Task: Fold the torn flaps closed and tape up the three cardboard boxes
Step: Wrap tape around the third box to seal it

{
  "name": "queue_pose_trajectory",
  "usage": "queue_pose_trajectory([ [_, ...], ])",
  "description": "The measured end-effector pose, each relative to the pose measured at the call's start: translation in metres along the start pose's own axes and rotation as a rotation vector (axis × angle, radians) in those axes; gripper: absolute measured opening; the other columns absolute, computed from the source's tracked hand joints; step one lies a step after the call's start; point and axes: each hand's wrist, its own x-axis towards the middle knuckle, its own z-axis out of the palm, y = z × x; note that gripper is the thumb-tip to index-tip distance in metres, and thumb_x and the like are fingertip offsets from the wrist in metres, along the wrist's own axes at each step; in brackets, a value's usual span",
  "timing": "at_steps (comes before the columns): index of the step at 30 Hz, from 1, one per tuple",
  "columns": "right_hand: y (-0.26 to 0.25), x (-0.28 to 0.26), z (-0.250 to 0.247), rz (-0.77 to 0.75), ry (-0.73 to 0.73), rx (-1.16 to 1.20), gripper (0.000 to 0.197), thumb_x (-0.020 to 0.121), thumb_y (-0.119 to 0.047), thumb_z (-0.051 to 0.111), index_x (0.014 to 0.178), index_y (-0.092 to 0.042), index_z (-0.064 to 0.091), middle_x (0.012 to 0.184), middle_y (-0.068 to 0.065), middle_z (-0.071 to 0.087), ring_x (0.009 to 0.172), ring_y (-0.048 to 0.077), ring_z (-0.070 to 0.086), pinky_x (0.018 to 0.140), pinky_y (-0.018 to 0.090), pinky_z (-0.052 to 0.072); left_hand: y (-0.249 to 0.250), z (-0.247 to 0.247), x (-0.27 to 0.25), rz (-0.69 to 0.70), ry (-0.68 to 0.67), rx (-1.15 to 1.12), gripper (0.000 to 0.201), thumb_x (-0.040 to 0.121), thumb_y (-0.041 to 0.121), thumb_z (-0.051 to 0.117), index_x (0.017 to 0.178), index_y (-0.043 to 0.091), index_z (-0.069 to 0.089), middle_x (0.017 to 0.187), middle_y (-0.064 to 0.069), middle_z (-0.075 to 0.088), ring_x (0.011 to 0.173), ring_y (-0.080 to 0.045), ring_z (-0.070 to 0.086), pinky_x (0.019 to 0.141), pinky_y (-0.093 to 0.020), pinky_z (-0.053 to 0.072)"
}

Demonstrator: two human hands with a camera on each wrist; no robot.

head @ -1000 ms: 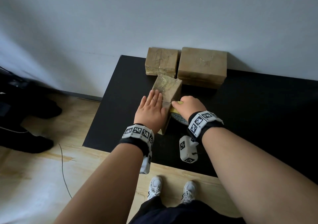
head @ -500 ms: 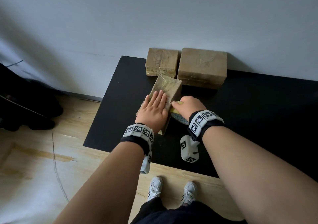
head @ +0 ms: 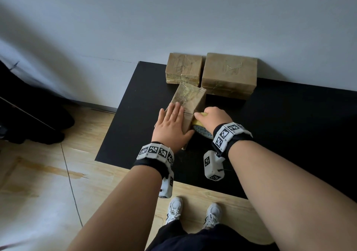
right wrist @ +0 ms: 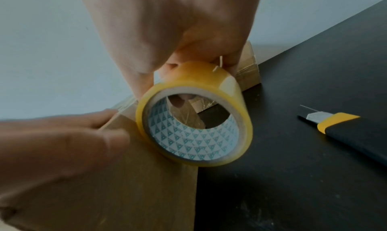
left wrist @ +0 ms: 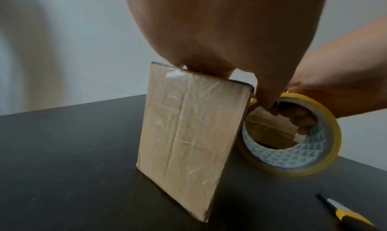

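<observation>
A narrow cardboard box stands on the black table, its faces shiny with clear tape. My left hand lies flat on its top with straight fingers. My right hand grips a yellow tape roll against the box's right side, fingers through the core. Two more taped boxes, a smaller one and a larger one, sit by the wall behind.
A yellow and black utility knife lies on the table to the right of the roll, blade out. The table's near edge is close to my body, with wooden floor and my shoes below. Dark objects sit at the left.
My left hand has slid a little forward along the box top. The right hand and roll stay against the box's right side.
</observation>
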Motion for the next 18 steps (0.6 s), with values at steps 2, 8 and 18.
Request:
queue_pose_trajectory([
  [2,0.001,-0.001,-0.002,-0.009,-0.005,0.023,0.045,0.094,-0.052,0.05,0.071,-0.014,0.051,0.073,0.006,0.056,0.071,0.025,0.057,0.058,0.03,0.037,-0.001,0.001,-0.001,-0.046,0.028,-0.027,0.09,0.085,0.061,0.047,0.156,0.026,0.003,0.163,-0.006,-0.012,0.148,-0.031,-0.017,0.119,-0.045,-0.011],
  [8,0.0,-0.005,-0.012,-0.094,-0.003,0.154,0.05,0.088,-0.055,0.06,0.068,-0.009,0.055,0.067,0.007,0.052,0.064,0.022,0.054,0.059,0.031,0.037,-0.013,-0.013,0.005,-0.186,0.096,-0.445,0.086,0.07,0.04,0.076,0.147,0.034,0.038,0.162,0.001,0.014,0.141,-0.028,0.024,0.117,-0.042,0.021],
  [18,-0.019,-0.011,-0.021,-0.213,-0.026,0.369,0.04,0.089,-0.042,0.063,0.065,-0.013,0.051,0.068,0.004,0.05,0.069,0.02,0.05,0.066,0.033,0.037,-0.04,-0.021,0.015,-0.283,-0.108,-0.425,0.069,0.091,0.04,0.042,0.154,0.04,0.013,0.163,0.004,-0.01,0.149,-0.024,-0.009,0.121,-0.044,-0.004],
])
